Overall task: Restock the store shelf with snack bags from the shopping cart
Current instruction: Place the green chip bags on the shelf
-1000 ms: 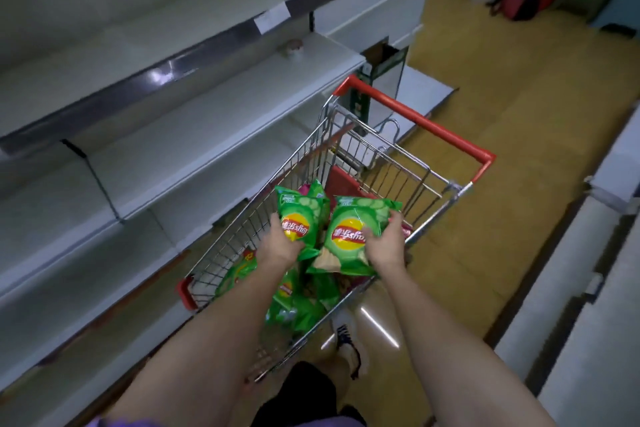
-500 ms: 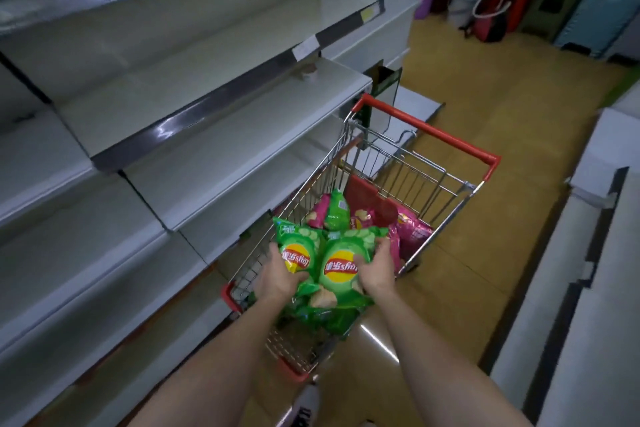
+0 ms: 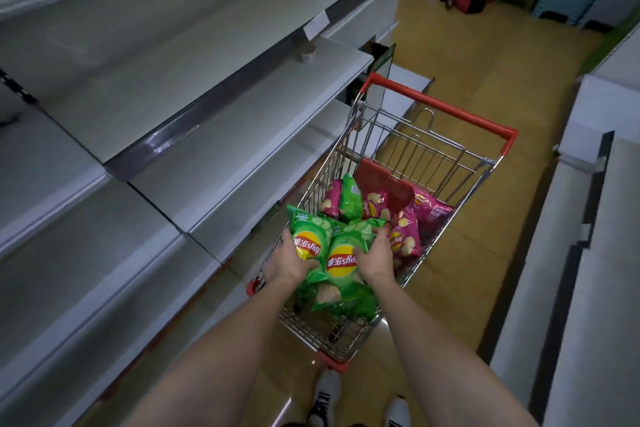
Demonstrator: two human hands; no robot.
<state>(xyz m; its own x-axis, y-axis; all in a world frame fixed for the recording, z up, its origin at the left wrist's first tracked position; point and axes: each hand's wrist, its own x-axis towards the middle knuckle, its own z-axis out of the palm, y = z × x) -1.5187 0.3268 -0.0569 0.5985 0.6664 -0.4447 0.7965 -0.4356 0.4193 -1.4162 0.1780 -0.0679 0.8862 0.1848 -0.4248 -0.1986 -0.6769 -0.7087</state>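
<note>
Holding two green snack bags over the shopping cart point(image 3: 433, 163), you have one in each hand. Left hand point(image 3: 289, 262): fingers curled around the lower left edge of the left green bag point(image 3: 310, 236), thumb on its face. Right hand point(image 3: 375, 258): fingers wrapped over the right side of the right green bag point(image 3: 346, 253). The two bags touch and overlap slightly at their inner edges, both above the near end of the basket.

Risk, judged from the grips: each bag is held at one edge only, and the film looks slick and air-filled, so a bag could twist or slide out during the swing to the store shelf point(image 3: 221, 135) on your left. Squeezing harder to prevent that may crush the chips. The overlapping edges could also snag one another if the hands part at different rates.

More green bags point(image 3: 346, 305) lie beneath your hands in the basket; pink bags point(image 3: 405, 239) and one upright green bag point(image 3: 349, 198) sit toward the far end by the red handle point(image 3: 440, 104).

The shelf boards nearest the cart carry no bags; a small round object point(image 3: 306, 55) sits farther along, identity unclear.
</note>
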